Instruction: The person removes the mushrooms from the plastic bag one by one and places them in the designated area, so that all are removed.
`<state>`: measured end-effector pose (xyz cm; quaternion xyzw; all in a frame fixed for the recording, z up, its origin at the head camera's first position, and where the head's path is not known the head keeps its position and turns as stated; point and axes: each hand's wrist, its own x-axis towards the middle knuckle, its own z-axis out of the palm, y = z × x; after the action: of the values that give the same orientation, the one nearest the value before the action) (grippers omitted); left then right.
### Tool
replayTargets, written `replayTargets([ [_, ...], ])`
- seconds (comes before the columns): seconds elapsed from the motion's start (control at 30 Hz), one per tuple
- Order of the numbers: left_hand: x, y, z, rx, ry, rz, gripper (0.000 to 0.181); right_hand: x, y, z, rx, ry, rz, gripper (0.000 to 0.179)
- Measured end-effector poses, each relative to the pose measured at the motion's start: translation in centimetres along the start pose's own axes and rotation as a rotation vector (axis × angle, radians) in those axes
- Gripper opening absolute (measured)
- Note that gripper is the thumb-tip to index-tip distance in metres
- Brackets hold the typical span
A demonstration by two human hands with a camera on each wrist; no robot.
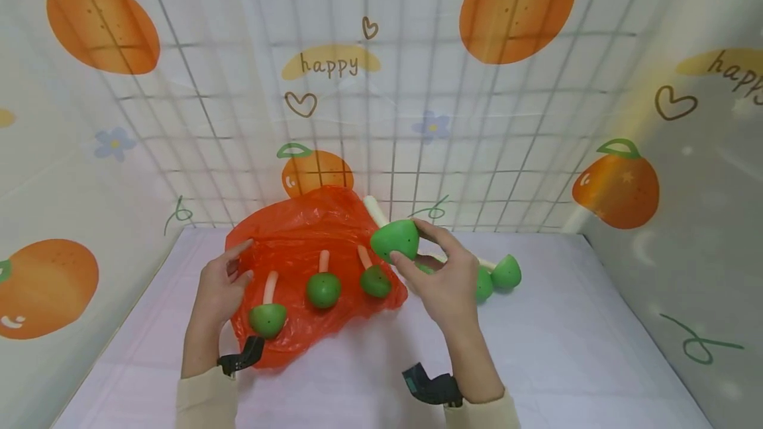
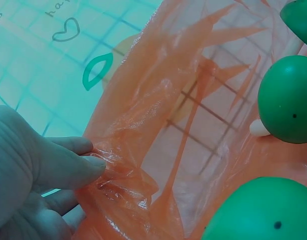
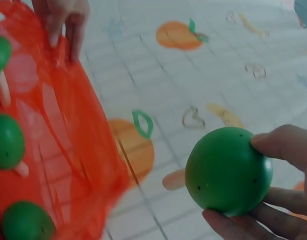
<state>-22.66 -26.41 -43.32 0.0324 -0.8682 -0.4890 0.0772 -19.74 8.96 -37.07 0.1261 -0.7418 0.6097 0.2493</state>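
My left hand (image 1: 220, 283) pinches the crumpled left edge of a thin red plastic bag (image 1: 316, 217), thumb against fingers in the left wrist view. Three green mushroom-shaped pieces with pale stems lie at the bag: one piece (image 1: 268, 320) at left, a middle piece (image 1: 324, 290) and a right piece (image 1: 375, 281). My right hand (image 1: 450, 283) grips another green mushroom-shaped piece (image 1: 395, 238) by its round, black-dotted cap, held up at the bag's right side. Its pale stem (image 1: 373, 209) points away from me.
More mushroom-shaped pieces (image 1: 507, 273) lie on the white tabletop (image 1: 566, 349) to the right, partly hidden behind my right hand. A grid-lined back wall (image 1: 417, 85) and side walls with printed oranges surround the table. Each wrist wears a black camera mount (image 1: 432, 386).
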Motion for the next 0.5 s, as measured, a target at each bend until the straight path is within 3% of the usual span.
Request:
replayTargets([
  [0.13,0.0,0.1,0.0,0.005,-0.006,-0.01,0.061,0.7,0.9,-1.6,-0.013,0.066,0.021,0.056],
  [0.5,-0.1,0.1,0.1,0.005,-0.007,-0.022,0.061,1.8,3.5,-5.4,-0.172,0.2,0.106,0.053],
])
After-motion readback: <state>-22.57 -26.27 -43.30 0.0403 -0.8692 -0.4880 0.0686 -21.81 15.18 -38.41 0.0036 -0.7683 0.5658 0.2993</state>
